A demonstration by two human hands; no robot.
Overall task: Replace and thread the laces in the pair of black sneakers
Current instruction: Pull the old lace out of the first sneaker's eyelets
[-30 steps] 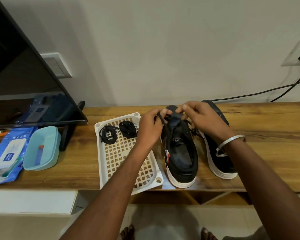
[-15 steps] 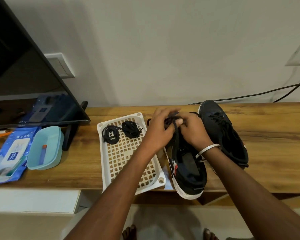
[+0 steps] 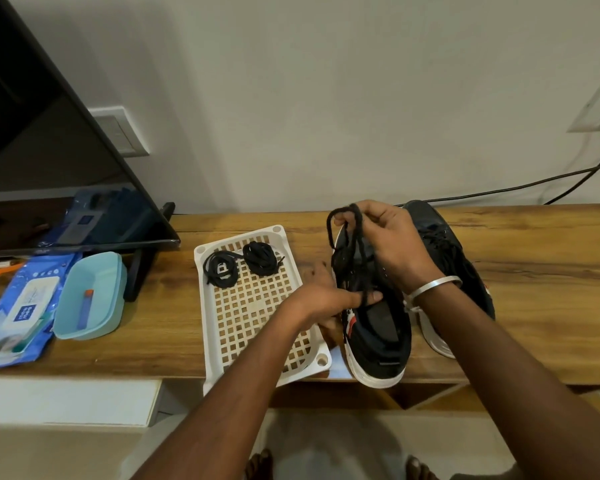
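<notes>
The right hand (image 3: 385, 244) pinches a black lace (image 3: 347, 233) and lifts a loop of it above the near sneaker (image 3: 374, 327), just right of the tray (image 3: 257, 306); the left hand (image 3: 329, 296) steadies that shoe, thumb pressing the lace's lower end. This looks like an early stage: two coiled laces (image 3: 243, 265) wait in the tray, and the far sneaker (image 3: 444, 251) is still laced.

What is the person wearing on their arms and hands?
Both arms are bare, with no sleeves or gloves in view. The right hand has a plain silver metal bangle round its wrist. The left hand wears nothing; no rings show.
</notes>
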